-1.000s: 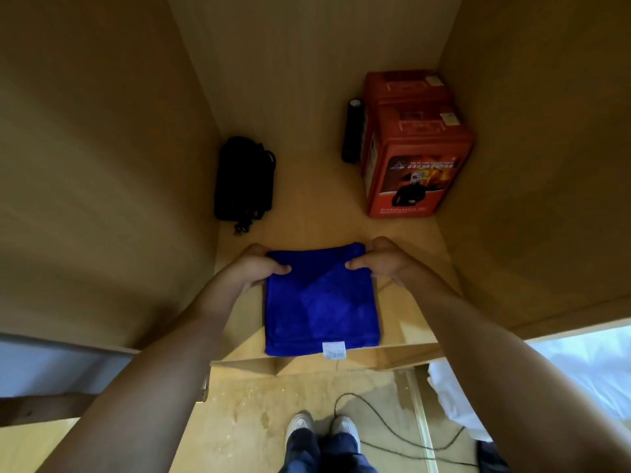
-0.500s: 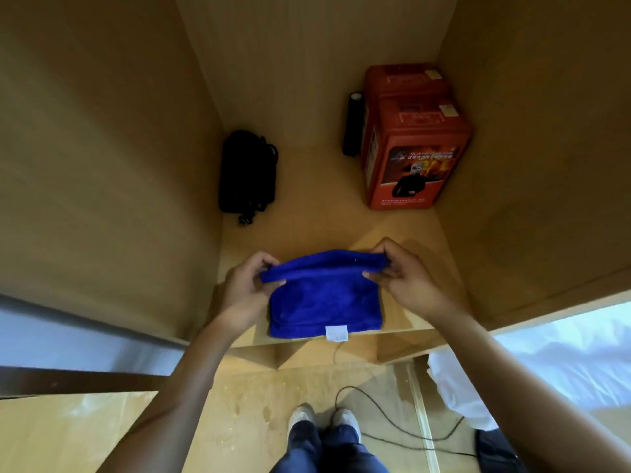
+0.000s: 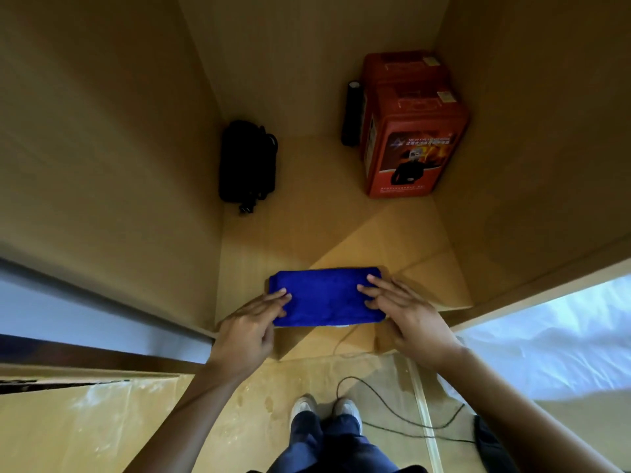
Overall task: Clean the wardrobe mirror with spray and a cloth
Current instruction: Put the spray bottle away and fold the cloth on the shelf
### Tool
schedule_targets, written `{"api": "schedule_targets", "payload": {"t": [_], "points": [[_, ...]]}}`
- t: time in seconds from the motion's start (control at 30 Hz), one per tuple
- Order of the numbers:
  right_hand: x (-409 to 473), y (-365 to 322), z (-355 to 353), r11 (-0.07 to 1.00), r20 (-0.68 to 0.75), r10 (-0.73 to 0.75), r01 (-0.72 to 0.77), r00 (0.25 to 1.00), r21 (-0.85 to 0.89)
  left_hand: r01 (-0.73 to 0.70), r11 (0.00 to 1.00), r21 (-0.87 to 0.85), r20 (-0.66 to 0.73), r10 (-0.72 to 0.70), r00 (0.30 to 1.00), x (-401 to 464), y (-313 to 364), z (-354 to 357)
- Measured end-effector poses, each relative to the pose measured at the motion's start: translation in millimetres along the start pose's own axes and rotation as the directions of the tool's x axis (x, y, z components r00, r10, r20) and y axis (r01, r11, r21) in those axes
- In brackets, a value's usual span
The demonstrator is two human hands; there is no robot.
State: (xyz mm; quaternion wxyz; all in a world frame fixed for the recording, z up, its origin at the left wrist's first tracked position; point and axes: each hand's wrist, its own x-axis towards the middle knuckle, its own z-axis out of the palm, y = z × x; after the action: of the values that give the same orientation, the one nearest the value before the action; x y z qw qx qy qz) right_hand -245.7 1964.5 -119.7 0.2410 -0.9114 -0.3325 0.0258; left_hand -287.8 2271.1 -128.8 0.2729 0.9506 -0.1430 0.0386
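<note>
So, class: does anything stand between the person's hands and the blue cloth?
Nothing visible does. The left hand and right hand already rest flat on the folded blue cloth, at its two ends.

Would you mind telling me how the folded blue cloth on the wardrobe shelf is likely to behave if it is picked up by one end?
The blue cloth is probably floppy: it looks plush and lies folded into a flat strip, so lifted by one end it would likely sag and unfold. It seems light, since the left hand and right hand merely press fingertips on it. It should not roll.

Dim warm interior, perhaps slightly soft, wide-angle warped.
</note>
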Motion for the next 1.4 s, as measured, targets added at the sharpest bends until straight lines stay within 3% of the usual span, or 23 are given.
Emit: {"api": "schedule_targets", "payload": {"t": [0.1, 0.2, 0.3, 0.47, 0.7, 0.8, 0.9, 0.97, 1.07, 1.27, 1.4], "points": [[3.0, -14.4, -0.3, 0.998, -0.091, 0.063, -0.063, 0.994, 0.002, -0.018, 0.999, 0.039, -0.087, 0.022, 0.996, 4.7, 10.7, -1.9], [32.3, -39.4, 2.2, 0.976, -0.195, 0.206, -0.215, 0.959, -0.026, -0.022, 0.997, 0.073, -0.189, 0.035, 0.981, 33.1, 31.2, 0.5], [60.5, -54.8, 12.2, 0.939, -0.106, 0.304, -0.317, 0.947, -0.132, 0.026, 0.981, 0.19, -0.116, -0.004, 0.993, 58.2, 46.1, 12.7], [61.2, -37.7, 28.1, 0.907, 0.029, 0.353, -0.334, 0.935, -0.257, 0.107, 0.941, 0.321, 0.031, -0.123, 0.992, 57.5, 38.0, 37.7], [64.2, -30.3, 33.2, 0.918, -0.01, 0.331, -0.325, 0.944, -0.227, 0.125, 0.943, 0.308, 0.025, -0.139, 0.99, 59.8, 37.3, 40.3], [65.0, -27.3, 24.8, 0.948, 0.022, 0.3, -0.296, 0.954, -0.119, 0.143, 0.973, 0.18, 0.006, -0.146, 0.989, 61.2, 35.4, 35.1], [61.4, -13.9, 7.8, 0.909, 0.065, 0.402, -0.407, 0.913, 0.092, 0.344, 0.938, -0.038, 0.018, -0.343, 0.939, 58.8, 19.8, 22.9], [56.0, -2.5, -0.6, 0.878, 0.115, 0.459, -0.47, 0.881, 0.089, 0.44, 0.894, -0.079, 0.091, -0.433, 0.897, 53.3, 4.9, 17.2], [50.5, 5.7, -5.4, 0.874, 0.199, 0.45, -0.476, 0.87, 0.102, 0.46, 0.875, -0.153, 0.191, -0.43, 0.882, 43.6, -5.7, 14.3], [41.1, -5.8, -9.4, 0.856, 0.157, 0.444, -0.469, 0.882, 0.217, 0.468, 0.809, -0.355, 0.088, -0.469, 0.879, 34.9, 10.6, 11.2], [33.1, -16.7, -7.7, 0.761, 0.129, 0.496, -0.502, 0.859, 0.412, 0.485, 0.662, -0.572, 0.053, -0.56, 0.827, 27.8, 28.8, 10.1]]}}
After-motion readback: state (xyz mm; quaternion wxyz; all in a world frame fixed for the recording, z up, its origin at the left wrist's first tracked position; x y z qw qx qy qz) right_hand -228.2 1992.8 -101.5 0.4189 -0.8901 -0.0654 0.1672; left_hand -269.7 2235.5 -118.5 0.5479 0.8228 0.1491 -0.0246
